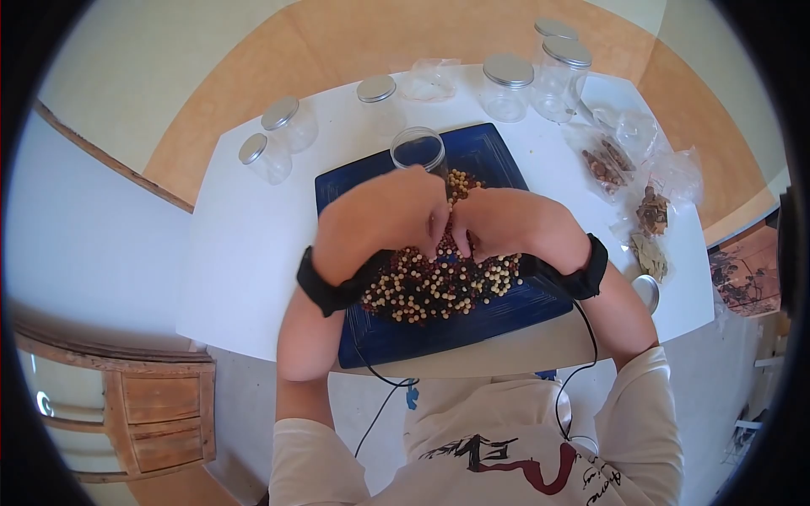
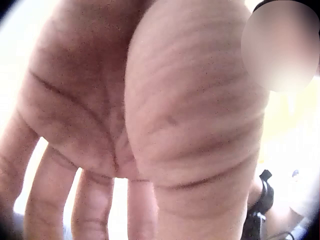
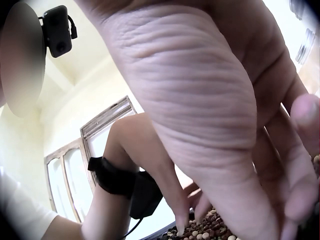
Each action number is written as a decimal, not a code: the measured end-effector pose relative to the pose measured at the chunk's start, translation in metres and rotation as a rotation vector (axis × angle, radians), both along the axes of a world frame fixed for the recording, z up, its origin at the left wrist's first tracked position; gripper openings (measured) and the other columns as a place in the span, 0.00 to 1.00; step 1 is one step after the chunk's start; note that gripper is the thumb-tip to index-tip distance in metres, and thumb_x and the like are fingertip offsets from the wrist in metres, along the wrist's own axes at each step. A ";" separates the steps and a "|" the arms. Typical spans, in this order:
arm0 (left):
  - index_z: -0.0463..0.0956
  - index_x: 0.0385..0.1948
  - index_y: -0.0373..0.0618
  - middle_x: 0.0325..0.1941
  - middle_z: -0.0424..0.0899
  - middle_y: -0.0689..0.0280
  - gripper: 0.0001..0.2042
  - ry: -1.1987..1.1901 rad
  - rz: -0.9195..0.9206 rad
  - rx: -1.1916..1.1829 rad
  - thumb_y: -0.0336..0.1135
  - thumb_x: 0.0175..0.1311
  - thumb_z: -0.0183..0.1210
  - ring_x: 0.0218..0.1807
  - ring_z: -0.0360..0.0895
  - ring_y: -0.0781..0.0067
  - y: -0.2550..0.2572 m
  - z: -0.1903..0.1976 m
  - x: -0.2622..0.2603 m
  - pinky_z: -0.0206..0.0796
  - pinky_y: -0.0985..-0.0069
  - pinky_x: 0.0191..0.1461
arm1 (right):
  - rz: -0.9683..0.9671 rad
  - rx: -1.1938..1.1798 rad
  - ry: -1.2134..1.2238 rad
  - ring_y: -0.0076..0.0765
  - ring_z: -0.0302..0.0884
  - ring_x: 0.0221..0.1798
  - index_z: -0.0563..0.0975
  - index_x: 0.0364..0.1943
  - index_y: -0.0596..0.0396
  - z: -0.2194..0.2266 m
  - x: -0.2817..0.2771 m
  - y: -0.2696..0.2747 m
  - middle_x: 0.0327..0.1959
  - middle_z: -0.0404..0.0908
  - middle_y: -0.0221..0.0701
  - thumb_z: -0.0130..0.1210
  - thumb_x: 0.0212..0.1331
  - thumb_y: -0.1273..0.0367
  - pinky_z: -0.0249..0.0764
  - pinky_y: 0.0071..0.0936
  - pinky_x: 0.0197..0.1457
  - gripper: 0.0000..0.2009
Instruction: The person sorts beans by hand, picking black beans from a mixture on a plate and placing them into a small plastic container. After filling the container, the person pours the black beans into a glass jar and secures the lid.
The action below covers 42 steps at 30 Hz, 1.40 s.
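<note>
A square blue tray (image 1: pixel 384 341) holds a loose spread of small round beans (image 1: pixel 430 291) in cream, dark red and black. Over its middle, my left hand (image 1: pixel 384 211) points its fingers down at the beans. My right hand (image 1: pixel 510 223) faces it from the other side, thumb and fingertips lowered to the pile. Straight, spread fingers (image 2: pixel 47 200) show in the left wrist view, while the right wrist view has the right fingers (image 3: pixel 295 165) loosely bent. Neither hand shows anything gripped. A lidless clear jar (image 1: pixel 418 145) stands just beyond the left hand, its lower part hidden.
Silver-lidded clear jars (image 1: pixel 291 126) line the white table's (image 1: pixel 245 228) back left, with others (image 1: pixel 508 84) at back right. Plastic bags of dried brown pieces (image 1: pixel 607 164) and pale leaves (image 1: pixel 650 255) lie along the right side, near a loose lid (image 1: pixel 645 295). Cables (image 1: pixel 371 371) hang from both wrists.
</note>
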<state>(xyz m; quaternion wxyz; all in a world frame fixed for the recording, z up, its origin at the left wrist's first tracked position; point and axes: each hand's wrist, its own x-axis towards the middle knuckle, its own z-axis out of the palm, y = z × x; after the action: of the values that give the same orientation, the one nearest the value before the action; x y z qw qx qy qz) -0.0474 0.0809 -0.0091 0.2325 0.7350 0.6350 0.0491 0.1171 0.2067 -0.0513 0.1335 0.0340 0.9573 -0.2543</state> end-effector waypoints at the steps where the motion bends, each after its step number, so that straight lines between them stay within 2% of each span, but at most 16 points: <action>1: 0.92 0.30 0.43 0.29 0.91 0.61 0.05 0.001 -0.001 0.001 0.29 0.50 0.75 0.32 0.87 0.64 -0.003 0.007 -0.002 0.76 0.71 0.40 | -0.001 0.001 0.001 0.48 0.91 0.41 0.89 0.31 0.54 -0.001 0.000 0.000 0.33 0.91 0.37 0.73 0.46 0.75 0.84 0.40 0.43 0.06; 3: 0.91 0.33 0.39 0.29 0.91 0.61 0.06 -0.086 0.105 0.316 0.31 0.58 0.72 0.27 0.85 0.67 -0.008 0.022 -0.004 0.74 0.74 0.35 | 0.082 0.022 0.069 0.48 0.90 0.39 0.89 0.30 0.53 -0.005 0.001 0.002 0.31 0.90 0.37 0.71 0.47 0.75 0.84 0.40 0.43 0.05; 4: 0.91 0.33 0.39 0.29 0.91 0.61 0.06 -0.087 0.105 0.317 0.31 0.58 0.72 0.27 0.85 0.67 -0.008 0.029 -0.004 0.74 0.74 0.35 | 0.081 0.024 0.069 0.48 0.90 0.39 0.89 0.30 0.53 -0.004 0.001 0.002 0.31 0.90 0.37 0.71 0.47 0.75 0.84 0.40 0.43 0.05; 7: 0.90 0.35 0.37 0.27 0.89 0.64 0.08 -0.112 0.217 0.657 0.33 0.67 0.70 0.19 0.79 0.78 -0.006 0.039 -0.008 0.67 0.79 0.26 | 0.060 0.007 0.042 0.46 0.89 0.42 0.91 0.36 0.50 0.000 0.003 -0.001 0.34 0.91 0.34 0.70 0.51 0.72 0.82 0.39 0.48 0.08; 14: 0.88 0.33 0.35 0.22 0.85 0.63 0.12 -0.025 0.332 0.679 0.38 0.69 0.70 0.16 0.73 0.77 0.008 0.028 -0.018 0.63 0.77 0.25 | 0.041 -0.005 0.015 0.46 0.89 0.43 0.90 0.36 0.52 0.001 0.001 -0.005 0.36 0.91 0.35 0.71 0.52 0.71 0.82 0.39 0.48 0.07; 16: 0.86 0.31 0.34 0.19 0.80 0.58 0.15 0.006 0.374 0.560 0.40 0.70 0.69 0.16 0.70 0.70 0.010 0.025 -0.021 0.62 0.71 0.26 | 0.032 -0.010 0.043 0.47 0.89 0.42 0.90 0.36 0.52 0.000 0.003 -0.004 0.36 0.91 0.35 0.71 0.52 0.70 0.82 0.39 0.47 0.07; 17: 0.86 0.31 0.34 0.19 0.80 0.58 0.15 0.004 0.367 0.558 0.40 0.70 0.69 0.16 0.70 0.70 0.012 0.022 -0.022 0.62 0.71 0.26 | 0.030 -0.013 0.024 0.47 0.89 0.42 0.90 0.37 0.53 0.002 0.003 -0.007 0.36 0.91 0.35 0.71 0.53 0.70 0.82 0.39 0.48 0.07; 19: 0.84 0.31 0.32 0.21 0.78 0.52 0.17 0.078 0.336 0.646 0.41 0.71 0.68 0.20 0.70 0.59 0.016 0.017 -0.027 0.63 0.64 0.31 | 0.031 -0.019 0.004 0.47 0.89 0.42 0.90 0.37 0.53 0.003 0.004 -0.010 0.36 0.91 0.35 0.72 0.54 0.69 0.82 0.39 0.48 0.07; 20: 0.84 0.31 0.32 0.21 0.78 0.52 0.17 0.077 0.337 0.645 0.41 0.71 0.68 0.20 0.70 0.59 0.016 0.015 -0.028 0.63 0.64 0.31 | 0.029 -0.015 0.002 0.47 0.89 0.42 0.90 0.37 0.53 0.004 0.004 -0.011 0.36 0.91 0.36 0.71 0.54 0.69 0.82 0.40 0.48 0.08; 22: 0.84 0.28 0.34 0.24 0.82 0.50 0.16 0.158 0.355 0.645 0.40 0.66 0.70 0.28 0.81 0.46 0.017 0.014 -0.029 0.70 0.58 0.34 | 0.030 -0.005 0.001 0.47 0.89 0.42 0.89 0.38 0.54 0.005 0.004 -0.012 0.36 0.91 0.36 0.71 0.55 0.69 0.82 0.40 0.48 0.08; 26: 0.84 0.27 0.36 0.23 0.83 0.51 0.15 0.155 0.371 0.652 0.40 0.66 0.70 0.28 0.81 0.46 0.016 0.012 -0.029 0.71 0.59 0.34 | 0.044 -0.041 0.026 0.48 0.90 0.42 0.89 0.38 0.55 -0.002 0.001 -0.011 0.35 0.91 0.38 0.71 0.56 0.69 0.82 0.41 0.48 0.08; 28: 0.84 0.32 0.34 0.27 0.81 0.48 0.16 0.114 0.396 0.613 0.42 0.70 0.68 0.29 0.75 0.46 0.015 0.013 -0.028 0.67 0.59 0.36 | 0.061 -0.034 0.026 0.48 0.90 0.42 0.89 0.38 0.55 -0.003 0.000 -0.010 0.35 0.91 0.38 0.71 0.56 0.69 0.83 0.41 0.47 0.08; 32: 0.85 0.32 0.35 0.27 0.83 0.50 0.16 0.181 0.379 0.655 0.43 0.70 0.68 0.29 0.76 0.46 0.015 0.015 -0.026 0.68 0.60 0.37 | 0.055 -0.027 0.010 0.48 0.90 0.41 0.89 0.39 0.57 0.005 0.001 -0.013 0.35 0.91 0.39 0.71 0.56 0.69 0.83 0.40 0.46 0.08; 38: 0.86 0.32 0.37 0.27 0.84 0.52 0.15 0.021 0.346 0.460 0.42 0.69 0.68 0.29 0.80 0.54 -0.001 0.028 -0.010 0.69 0.62 0.37 | 0.092 -0.071 -0.017 0.45 0.91 0.38 0.89 0.40 0.59 0.014 -0.001 -0.001 0.33 0.91 0.40 0.70 0.59 0.70 0.83 0.37 0.43 0.08; 40: 0.87 0.33 0.39 0.27 0.86 0.56 0.11 -0.002 0.242 0.293 0.39 0.66 0.69 0.31 0.83 0.58 -0.006 0.029 -0.004 0.71 0.64 0.37 | 0.072 -0.102 -0.040 0.43 0.91 0.38 0.89 0.41 0.59 0.029 0.002 0.003 0.33 0.91 0.40 0.69 0.60 0.71 0.83 0.36 0.43 0.08; 42: 0.88 0.33 0.40 0.28 0.87 0.57 0.09 0.007 0.170 0.225 0.37 0.63 0.71 0.32 0.84 0.59 -0.010 0.016 -0.005 0.73 0.65 0.38 | 0.058 -0.237 0.073 0.40 0.92 0.38 0.89 0.40 0.60 0.040 0.008 0.010 0.34 0.92 0.40 0.68 0.61 0.72 0.84 0.33 0.42 0.07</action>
<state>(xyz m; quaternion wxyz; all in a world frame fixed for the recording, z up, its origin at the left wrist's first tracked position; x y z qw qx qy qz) -0.0524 0.0711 0.0070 0.1414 0.7002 0.6863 0.1369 0.1253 0.2169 -0.0109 0.1087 -0.0191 0.9254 -0.3626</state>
